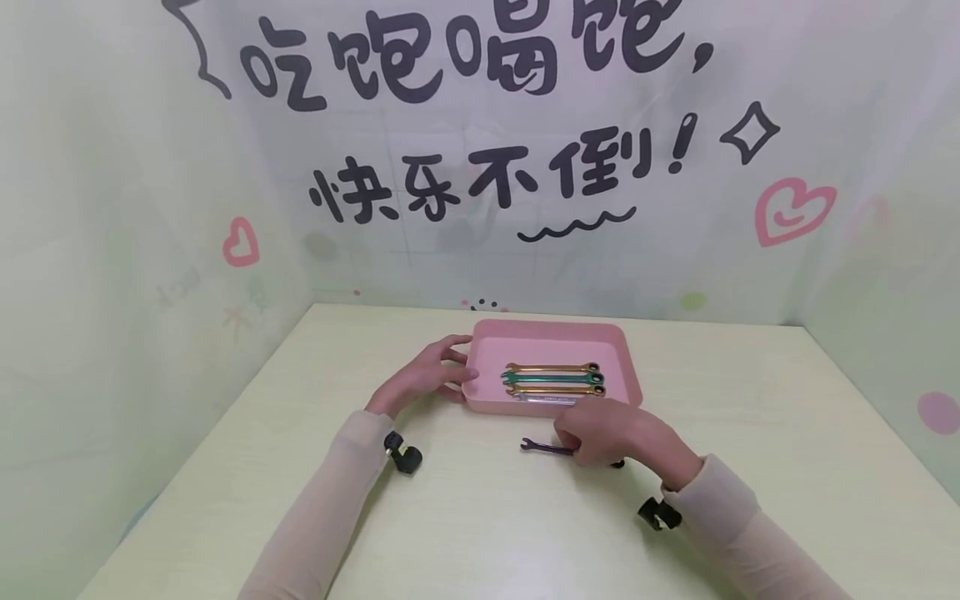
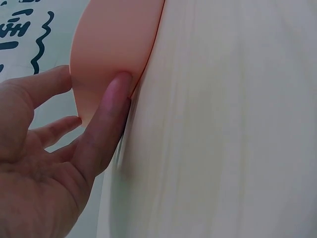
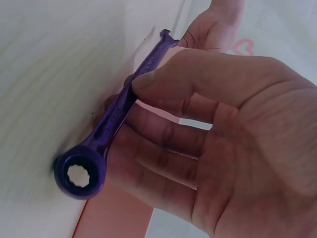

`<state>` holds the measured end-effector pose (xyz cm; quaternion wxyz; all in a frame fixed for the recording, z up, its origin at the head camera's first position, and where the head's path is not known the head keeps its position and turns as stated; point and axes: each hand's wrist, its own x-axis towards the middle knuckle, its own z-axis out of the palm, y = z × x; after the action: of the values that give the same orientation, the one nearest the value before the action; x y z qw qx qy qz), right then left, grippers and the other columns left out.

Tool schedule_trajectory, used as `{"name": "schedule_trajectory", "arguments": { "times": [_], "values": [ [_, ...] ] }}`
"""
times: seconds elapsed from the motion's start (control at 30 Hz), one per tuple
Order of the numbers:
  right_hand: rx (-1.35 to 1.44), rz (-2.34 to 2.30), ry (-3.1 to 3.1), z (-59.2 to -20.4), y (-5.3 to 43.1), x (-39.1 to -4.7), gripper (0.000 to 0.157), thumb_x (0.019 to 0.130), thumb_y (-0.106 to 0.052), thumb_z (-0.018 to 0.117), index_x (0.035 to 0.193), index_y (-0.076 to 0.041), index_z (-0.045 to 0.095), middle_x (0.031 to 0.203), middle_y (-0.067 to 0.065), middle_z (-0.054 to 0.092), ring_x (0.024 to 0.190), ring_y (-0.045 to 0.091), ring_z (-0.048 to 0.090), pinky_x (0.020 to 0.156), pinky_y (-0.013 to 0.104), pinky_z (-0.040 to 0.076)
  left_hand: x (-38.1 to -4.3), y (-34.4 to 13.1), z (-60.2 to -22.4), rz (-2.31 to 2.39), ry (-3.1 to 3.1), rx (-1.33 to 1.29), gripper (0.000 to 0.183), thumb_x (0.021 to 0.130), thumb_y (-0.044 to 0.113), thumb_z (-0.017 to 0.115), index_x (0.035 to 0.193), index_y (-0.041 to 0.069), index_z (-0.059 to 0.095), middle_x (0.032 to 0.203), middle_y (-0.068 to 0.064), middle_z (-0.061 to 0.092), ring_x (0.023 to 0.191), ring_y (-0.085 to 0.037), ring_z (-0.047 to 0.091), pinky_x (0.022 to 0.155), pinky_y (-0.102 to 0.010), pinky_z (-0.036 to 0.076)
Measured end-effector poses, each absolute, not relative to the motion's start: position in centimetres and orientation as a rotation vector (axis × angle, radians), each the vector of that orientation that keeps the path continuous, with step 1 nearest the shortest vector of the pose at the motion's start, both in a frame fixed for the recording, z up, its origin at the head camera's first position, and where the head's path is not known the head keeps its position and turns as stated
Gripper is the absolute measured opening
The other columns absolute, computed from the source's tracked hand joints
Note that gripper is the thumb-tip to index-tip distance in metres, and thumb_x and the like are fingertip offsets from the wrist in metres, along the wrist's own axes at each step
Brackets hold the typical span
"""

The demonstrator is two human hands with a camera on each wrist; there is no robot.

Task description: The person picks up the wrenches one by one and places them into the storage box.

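Observation:
My left hand (image 1: 423, 375) is at the left end of a pink tray (image 1: 553, 328). In the left wrist view the thumb presses the tray's outer wall (image 2: 114, 39), and other fingertips reach to its rim. My right hand (image 1: 603, 429) holds a purple combination wrench (image 1: 546, 447) in front of the tray, close over the table. The right wrist view shows the thumb and fingers pinching the wrench's shank (image 3: 116, 111), with its ring end (image 3: 79, 173) toward the camera and its open end pointing away. Several wrenches (image 1: 553, 378) in gold, green and silver lie side by side in the tray.
A pale wood-grain table (image 1: 450, 517) carries the tray near its back edge. Behind it hangs a white printed cloth (image 1: 465, 267) with dark lettering, and more cloth closes both sides. A small black device (image 1: 405, 454) is strapped at each wrist.

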<state>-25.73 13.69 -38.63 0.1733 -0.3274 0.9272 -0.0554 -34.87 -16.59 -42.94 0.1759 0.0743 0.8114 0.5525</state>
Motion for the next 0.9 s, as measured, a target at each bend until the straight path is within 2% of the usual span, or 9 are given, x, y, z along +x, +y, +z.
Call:
{"name": "schedule_trajectory", "arguments": {
  "times": [0.2, 0.37, 0.53, 0.7, 0.9],
  "values": [
    [-0.916, -0.179, 2.632, -38.4, 13.5, -25.8, 0.02, 0.089, -0.006, 0.07, 0.081, -0.022, 0.062, 0.075, -0.008, 0.057, 0.073, 0.011, 0.052, 0.065, 0.025, 0.043, -34.8, -16.7, -42.9, 1.556, 2.303, 0.228, 0.08, 0.096, 0.016, 0.074, 0.163, 0.018, 0.03, 0.148, -0.025, 0.047, 0.098, -0.029, 0.074, 0.08, -0.038, 0.068],
    [-0.935, -0.225, 2.644, -37.7, 13.6, -26.0, 0.011, 0.091, -0.011, 0.072, 0.09, -0.02, 0.067, 0.08, -0.009, 0.061, 0.077, 0.012, 0.056, 0.066, 0.027, 0.047, -34.7, -16.7, -42.8, 1.558, 2.306, 0.223, 0.08, 0.096, 0.015, 0.074, 0.163, 0.018, 0.03, 0.147, -0.024, 0.048, 0.094, -0.028, 0.074, 0.079, -0.039, 0.068],
    [-1.056, -0.309, 2.665, -37.2, 14.2, -26.3, 0.007, 0.09, -0.009, 0.071, 0.092, -0.016, 0.068, 0.074, -0.009, 0.056, 0.07, 0.009, 0.052, 0.061, 0.023, 0.043, -34.8, -16.8, -42.8, 1.553, 2.308, 0.222, 0.08, 0.096, 0.015, 0.074, 0.163, 0.019, 0.03, 0.147, -0.024, 0.048, 0.097, -0.03, 0.074, 0.08, -0.039, 0.068],
    [-1.201, -0.33, 2.726, -36.9, 14.5, -26.7, 0.013, 0.088, -0.006, 0.069, 0.085, -0.017, 0.063, 0.069, -0.009, 0.049, 0.066, 0.007, 0.045, 0.06, 0.021, 0.037, -34.9, -16.8, -42.9, 1.554, 2.306, 0.215, 0.08, 0.096, 0.016, 0.074, 0.163, 0.02, 0.03, 0.147, -0.023, 0.048, 0.098, -0.03, 0.074, 0.08, -0.038, 0.068],
    [-1.243, -0.339, 2.771, -36.7, 14.6, -26.8, 0.02, 0.089, -0.005, 0.069, 0.08, -0.019, 0.058, 0.067, -0.009, 0.044, 0.065, 0.006, 0.042, 0.06, 0.02, 0.035, -34.9, -16.8, -43.2, 1.563, 2.299, 0.223, 0.08, 0.096, 0.016, 0.074, 0.163, 0.019, 0.03, 0.147, -0.024, 0.048, 0.099, -0.031, 0.074, 0.08, -0.038, 0.068]
  ]
}}
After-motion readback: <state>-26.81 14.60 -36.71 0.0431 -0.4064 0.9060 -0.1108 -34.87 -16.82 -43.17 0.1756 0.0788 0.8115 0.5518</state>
